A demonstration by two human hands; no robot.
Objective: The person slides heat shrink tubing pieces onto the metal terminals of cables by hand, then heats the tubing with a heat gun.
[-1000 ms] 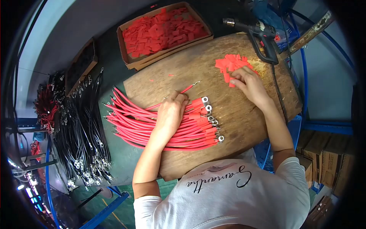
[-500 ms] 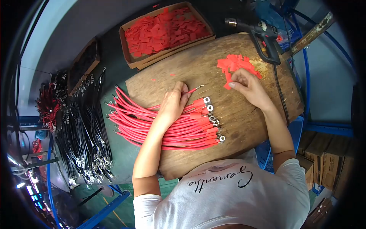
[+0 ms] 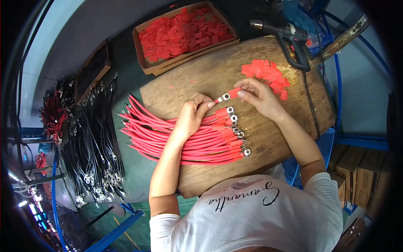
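Note:
My left hand (image 3: 194,114) is closed on a red cable near its end, above the bundle. The cable's metal ring terminal (image 3: 224,97) sticks out to the right of my fingers. Between the thumb and fingers of my right hand (image 3: 256,95) is a small red sleeve (image 3: 234,93), its free end right beside the terminal. Below my left hand lies a bundle of red cables (image 3: 197,145), with ring terminals and red sleeves at their right ends. A pile of red sleeves (image 3: 265,72) rests on the wooden board beyond my right hand.
At the back stands a cardboard tray (image 3: 152,70) of red pieces. A heat gun (image 3: 294,44) lies at the board's back right, its cord running down the right side. Black cables (image 3: 94,143) hang at the left by a dark box (image 3: 93,69). The wooden board (image 3: 268,138) has curved edges.
My right hand has moved left from the pile with a red sleeve, up to the cable end. My left hand has turned the terminal so its ring faces up.

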